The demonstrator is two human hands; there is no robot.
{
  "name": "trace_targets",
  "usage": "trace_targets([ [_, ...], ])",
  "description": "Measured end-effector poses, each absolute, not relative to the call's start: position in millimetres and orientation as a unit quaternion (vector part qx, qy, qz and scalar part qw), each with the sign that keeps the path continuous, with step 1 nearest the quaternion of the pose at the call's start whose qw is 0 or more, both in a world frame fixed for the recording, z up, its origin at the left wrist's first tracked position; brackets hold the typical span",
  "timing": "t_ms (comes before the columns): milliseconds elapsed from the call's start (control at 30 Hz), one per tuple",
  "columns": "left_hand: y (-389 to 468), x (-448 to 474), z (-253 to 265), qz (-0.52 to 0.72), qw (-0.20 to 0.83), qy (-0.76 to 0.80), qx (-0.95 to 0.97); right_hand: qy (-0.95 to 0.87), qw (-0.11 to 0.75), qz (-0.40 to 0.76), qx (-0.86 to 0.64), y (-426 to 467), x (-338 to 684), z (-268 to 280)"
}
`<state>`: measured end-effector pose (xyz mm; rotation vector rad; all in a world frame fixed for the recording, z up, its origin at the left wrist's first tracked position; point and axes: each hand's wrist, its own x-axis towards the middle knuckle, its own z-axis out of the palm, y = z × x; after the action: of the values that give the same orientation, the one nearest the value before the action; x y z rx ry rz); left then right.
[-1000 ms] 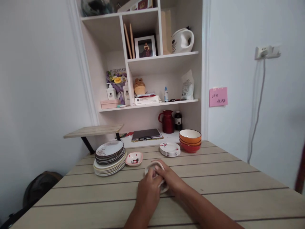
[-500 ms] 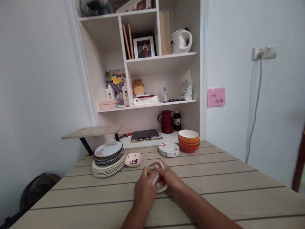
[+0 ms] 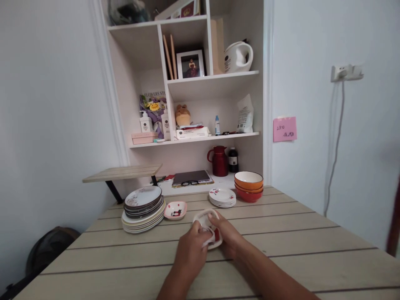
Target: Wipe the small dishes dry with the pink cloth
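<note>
While R hand (image 3: 230, 236) clasps sm. dish (image 3: 204, 218), L hand (image 3: 192, 246) grip pinching wht. cloth (image 3: 211, 237)

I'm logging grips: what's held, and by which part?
The right hand holds a dish by its right edge; the left hand, apparently a white cloth, gripped part hidden.

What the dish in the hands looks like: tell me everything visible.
The dish is shallow and pale, with a rounded outline and a thick rim; red shows on its inner face, with faint dark marks near the far rim. It looks like glazed ceramic. It is tilted over the table, inner face toward the camera. The right hand grips its right side, thumb over the rim; the left hand holds what looks like a pale cloth at its inside. The rest is hidden.
</note>
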<state>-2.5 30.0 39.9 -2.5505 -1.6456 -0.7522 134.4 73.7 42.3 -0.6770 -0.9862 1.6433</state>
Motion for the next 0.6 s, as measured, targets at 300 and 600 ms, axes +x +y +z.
trace_targets([
  [300, 30.8, -2.6, 46.2, -0.174, 0.111, -0.629, -0.75, -0.504, 0.495, 0.652, -0.276, 62.2, 133.6, 49.6],
  [600, 28.7, -2.2, 39.5, -0.191, 0.08, -0.561, -0.802, -0.434, 0.531, 0.67, -0.283, 72.4, 131.5, 40.6],
])
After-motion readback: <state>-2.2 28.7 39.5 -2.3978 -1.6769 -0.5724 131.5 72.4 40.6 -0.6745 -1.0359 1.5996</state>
